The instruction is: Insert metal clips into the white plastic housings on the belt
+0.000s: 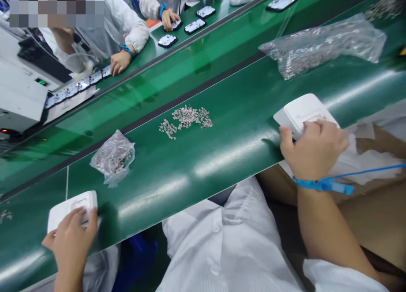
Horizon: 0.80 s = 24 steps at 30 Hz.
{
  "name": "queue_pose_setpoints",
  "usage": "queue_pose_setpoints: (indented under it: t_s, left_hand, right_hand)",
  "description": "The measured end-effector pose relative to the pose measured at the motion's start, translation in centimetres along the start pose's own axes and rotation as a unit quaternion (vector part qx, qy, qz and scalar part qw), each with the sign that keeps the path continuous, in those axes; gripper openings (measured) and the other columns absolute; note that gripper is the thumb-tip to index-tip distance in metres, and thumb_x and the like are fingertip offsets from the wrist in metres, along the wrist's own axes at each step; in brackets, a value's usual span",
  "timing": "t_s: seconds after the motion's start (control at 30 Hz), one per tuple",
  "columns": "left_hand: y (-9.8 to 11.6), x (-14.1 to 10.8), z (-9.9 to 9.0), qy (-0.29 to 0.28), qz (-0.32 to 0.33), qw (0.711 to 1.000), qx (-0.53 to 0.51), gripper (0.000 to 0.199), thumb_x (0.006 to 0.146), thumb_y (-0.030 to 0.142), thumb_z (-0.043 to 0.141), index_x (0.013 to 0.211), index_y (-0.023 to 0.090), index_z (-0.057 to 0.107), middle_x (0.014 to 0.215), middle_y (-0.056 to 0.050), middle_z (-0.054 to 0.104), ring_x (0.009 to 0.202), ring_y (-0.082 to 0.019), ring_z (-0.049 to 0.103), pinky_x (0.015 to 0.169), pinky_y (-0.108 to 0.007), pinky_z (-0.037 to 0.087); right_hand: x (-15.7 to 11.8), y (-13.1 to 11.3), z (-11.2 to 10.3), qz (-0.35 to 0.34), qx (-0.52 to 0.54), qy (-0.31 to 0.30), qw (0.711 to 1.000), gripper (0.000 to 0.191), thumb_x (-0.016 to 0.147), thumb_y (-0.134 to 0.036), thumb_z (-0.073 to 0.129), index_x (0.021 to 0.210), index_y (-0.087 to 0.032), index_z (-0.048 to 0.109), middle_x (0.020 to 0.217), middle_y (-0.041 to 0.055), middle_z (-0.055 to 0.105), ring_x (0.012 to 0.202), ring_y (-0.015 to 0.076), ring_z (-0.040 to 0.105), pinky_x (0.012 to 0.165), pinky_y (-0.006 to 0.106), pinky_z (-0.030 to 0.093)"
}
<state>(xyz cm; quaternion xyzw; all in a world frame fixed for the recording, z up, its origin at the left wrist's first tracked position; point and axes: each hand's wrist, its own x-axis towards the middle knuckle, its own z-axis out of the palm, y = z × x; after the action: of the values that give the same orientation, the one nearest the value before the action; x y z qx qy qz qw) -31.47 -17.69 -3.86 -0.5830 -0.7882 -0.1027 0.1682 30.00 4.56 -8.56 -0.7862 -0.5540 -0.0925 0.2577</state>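
Observation:
My left hand (73,230) is wrapped round a white plastic case (60,211) at the lower left, over the green work surface (152,177). On the right, my right hand (312,146), with a blue strap at its wrist, grips another white case (304,108) by its near side. Between them lies a loose pile of small metal parts (189,116). A small clear bag of parts (116,156) rests nearer the left case. The undersides of both cases are hidden.
A long clear bag of parts (320,46) lies at the back right. Behind a raised dark rail (190,91), people in white coats handle dark-edged devices (195,26). An open cardboard box (374,216) stands beneath my right forearm.

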Motion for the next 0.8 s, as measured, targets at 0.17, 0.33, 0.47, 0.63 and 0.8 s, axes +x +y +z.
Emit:
queue_pose_setpoints:
  t_s: [0.17,0.33,0.47,0.63,0.8]
  left_hand:
    - [7.4,5.1,1.7,0.123,0.087,0.988,0.024,0.047,0.085,0.033,0.065,0.132,0.028,0.062,0.119,-0.012,0.070,0.105,-0.038,0.065,0.091,-0.058,0.039]
    - [22.2,11.7,4.5,0.042,0.309,0.945,-0.098,0.025,0.098,0.024,0.055,0.117,0.022,0.071,0.105,-0.010,0.072,0.096,-0.023,0.064,0.085,-0.043,0.037]
    - [27.5,15.2,6.3,0.000,0.326,0.940,-0.104,0.025,0.101,0.024,0.049,0.107,0.022,0.073,0.103,-0.009,0.073,0.096,-0.024,0.060,0.080,-0.043,0.030]
    - [28.0,16.6,8.4,0.018,0.322,0.939,-0.122,0.023,0.100,0.019,0.050,0.091,0.020,0.071,0.094,-0.007,0.074,0.091,-0.023,0.059,0.076,-0.041,0.025]
    - [28.5,15.7,6.7,0.082,0.379,0.909,-0.151,0.026,0.101,0.016,0.047,0.090,0.020,0.071,0.095,-0.006,0.075,0.092,-0.020,0.062,0.080,-0.041,0.027]
  right_hand:
    - [-2.3,-2.5,-1.6,-0.136,-0.052,-0.018,0.989,0.046,0.094,-0.059,0.055,0.101,-0.015,0.067,0.103,0.0236,0.066,0.094,0.0388,0.055,0.070,0.045,0.034]
    - [-5.9,-7.0,-4.3,-0.273,-0.010,-0.066,0.960,0.040,0.097,-0.055,0.055,0.095,-0.016,0.064,0.092,0.0178,0.063,0.087,0.0330,0.053,0.069,0.041,0.036]
    - [-7.5,-8.6,-5.3,-0.350,0.061,-0.121,0.927,0.041,0.098,-0.055,0.054,0.099,-0.015,0.065,0.100,0.0186,0.065,0.092,0.0324,0.056,0.074,0.043,0.042]
    - [-7.9,-9.0,-4.9,-0.355,0.106,-0.153,0.916,0.044,0.098,-0.055,0.055,0.102,-0.013,0.066,0.105,0.0188,0.066,0.098,0.0337,0.059,0.080,0.045,0.046]
    - [-7.3,-9.7,-4.7,-0.299,0.237,-0.147,0.912,0.034,0.098,-0.047,0.058,0.104,-0.015,0.068,0.111,0.0180,0.068,0.107,0.0343,0.059,0.090,0.049,0.050]
